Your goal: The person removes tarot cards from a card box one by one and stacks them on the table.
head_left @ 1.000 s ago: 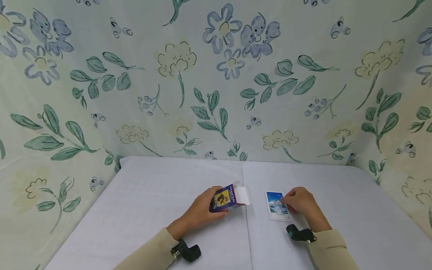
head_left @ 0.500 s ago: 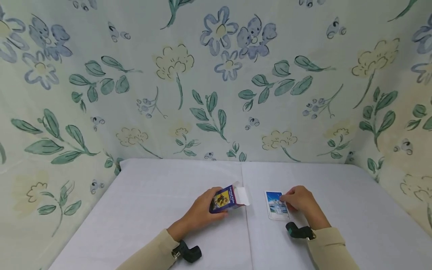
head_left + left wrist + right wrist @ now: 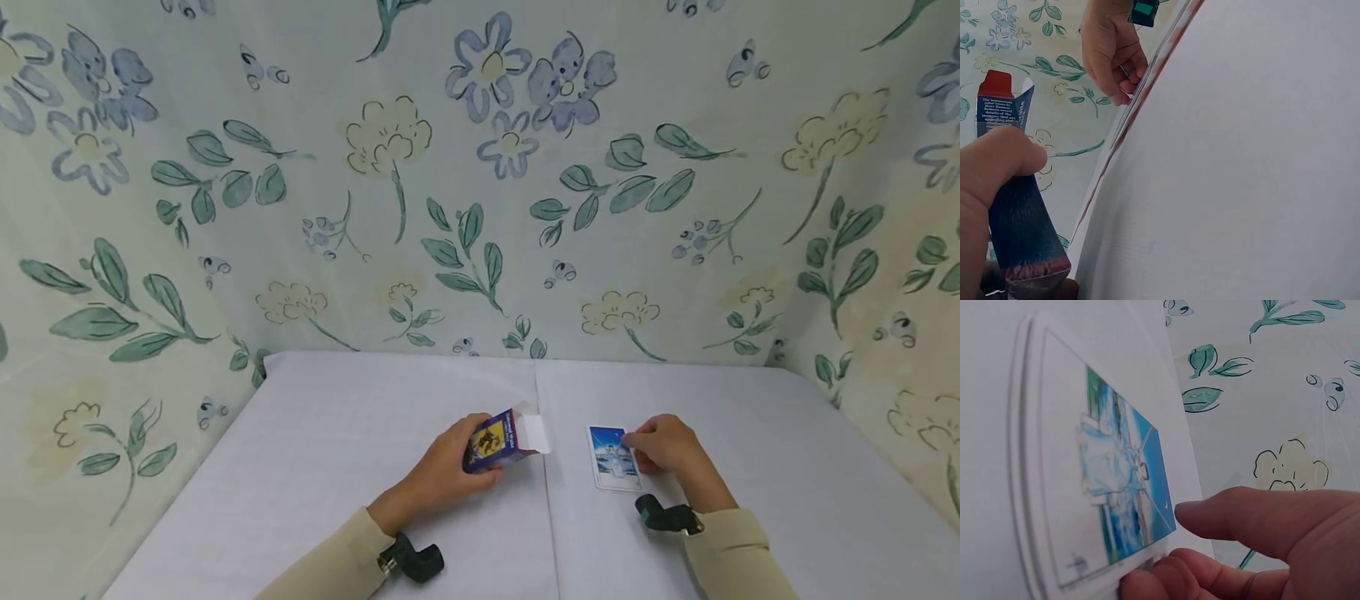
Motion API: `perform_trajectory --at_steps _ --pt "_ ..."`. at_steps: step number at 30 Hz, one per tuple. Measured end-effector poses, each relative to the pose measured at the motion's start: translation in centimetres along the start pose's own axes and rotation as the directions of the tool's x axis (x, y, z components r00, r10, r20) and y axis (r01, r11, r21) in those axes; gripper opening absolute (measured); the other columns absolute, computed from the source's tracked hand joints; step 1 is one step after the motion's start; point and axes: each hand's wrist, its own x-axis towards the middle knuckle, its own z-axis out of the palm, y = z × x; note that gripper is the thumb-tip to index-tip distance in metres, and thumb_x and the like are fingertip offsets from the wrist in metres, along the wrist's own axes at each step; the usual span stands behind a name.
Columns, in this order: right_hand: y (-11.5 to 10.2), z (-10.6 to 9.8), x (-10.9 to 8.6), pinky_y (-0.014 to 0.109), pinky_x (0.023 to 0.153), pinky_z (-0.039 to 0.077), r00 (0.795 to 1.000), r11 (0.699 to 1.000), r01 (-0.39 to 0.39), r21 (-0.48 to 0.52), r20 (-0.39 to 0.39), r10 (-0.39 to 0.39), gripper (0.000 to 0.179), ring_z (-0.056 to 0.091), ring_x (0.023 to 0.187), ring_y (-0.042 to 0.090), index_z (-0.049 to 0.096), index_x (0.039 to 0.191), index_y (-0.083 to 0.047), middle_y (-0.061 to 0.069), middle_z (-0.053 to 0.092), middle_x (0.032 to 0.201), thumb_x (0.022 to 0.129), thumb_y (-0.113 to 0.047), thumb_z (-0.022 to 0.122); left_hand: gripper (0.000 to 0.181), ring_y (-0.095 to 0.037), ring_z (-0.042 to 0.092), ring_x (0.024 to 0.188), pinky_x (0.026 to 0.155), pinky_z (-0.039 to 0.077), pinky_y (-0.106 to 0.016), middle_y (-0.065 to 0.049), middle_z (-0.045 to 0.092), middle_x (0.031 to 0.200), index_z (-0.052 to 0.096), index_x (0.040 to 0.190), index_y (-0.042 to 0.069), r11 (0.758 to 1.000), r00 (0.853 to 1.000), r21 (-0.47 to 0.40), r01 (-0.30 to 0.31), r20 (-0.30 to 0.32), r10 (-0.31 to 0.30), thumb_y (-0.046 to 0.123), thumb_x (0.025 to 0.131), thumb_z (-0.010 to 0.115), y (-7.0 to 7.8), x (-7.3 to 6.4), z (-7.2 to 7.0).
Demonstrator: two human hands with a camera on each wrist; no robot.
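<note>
My left hand (image 3: 442, 468) grips a blue card box (image 3: 492, 443) with a yellow picture panel. The box is tilted, and its end flap (image 3: 533, 432) stands open towards the right. In the left wrist view the thumb lies across the box (image 3: 1025, 215); its inside is hidden. To the right, a small stack of tarot cards (image 3: 617, 460) lies face up on the table, the top one blue with a pale figure. My right hand (image 3: 666, 448) pinches the stack's right edge, thumb (image 3: 1229, 519) at the top card's corner and curled fingers beside the edge.
A white cloth with a lengthwise crease covers the table (image 3: 360, 417). Floral fabric (image 3: 480, 183) hangs behind it and along both sides. Each wrist carries a black camera mount (image 3: 663, 515) close above the tabletop.
The box and both hands hold nearly the same places throughout. My right thumb has shifted very slightly over the top card, and the head view has tilted a little.
</note>
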Motion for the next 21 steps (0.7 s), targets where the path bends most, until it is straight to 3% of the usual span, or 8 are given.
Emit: perform_trajectory --at_steps 9,15,21 --pt "0.1 -0.5 -0.2 0.022 0.054 0.047 1.000 0.999 -0.025 0.029 -0.013 0.026 0.029 0.057 0.063 0.022 0.055 0.101 0.009 0.014 0.058 0.072 0.091 -0.017 0.062 0.075 -0.014 0.046 0.108 0.093 0.047 -0.036 -0.001 0.045 0.124 0.037 0.143 0.015 1.000 0.999 0.021 -0.006 -0.050 0.007 0.021 0.078 0.073 0.3 0.3 -1.0" --pt "0.5 -1.3 -0.2 0.027 0.060 0.050 1.000 1.000 -0.008 0.025 -0.010 0.008 0.032 0.057 0.064 0.023 0.055 0.104 0.008 0.014 0.058 0.072 0.092 -0.021 0.060 0.077 -0.018 0.044 0.109 0.090 0.048 -0.037 -0.005 0.040 0.122 0.039 0.144 0.017 0.997 0.997 0.072 0.022 -0.073 -0.017 0.021 0.076 0.074 0.3 0.5 -1.3" --pt "0.6 -1.7 0.1 0.028 0.062 0.052 1.000 0.999 -0.010 0.037 -0.019 0.011 0.032 0.058 0.063 0.024 0.055 0.103 0.007 0.015 0.056 0.073 0.091 -0.022 0.061 0.077 -0.020 0.044 0.106 0.088 0.048 -0.039 -0.007 0.046 0.119 0.040 0.144 0.012 0.992 0.995 0.120 0.044 -0.098 -0.032 0.023 0.077 0.075 0.4 0.8 -1.5"
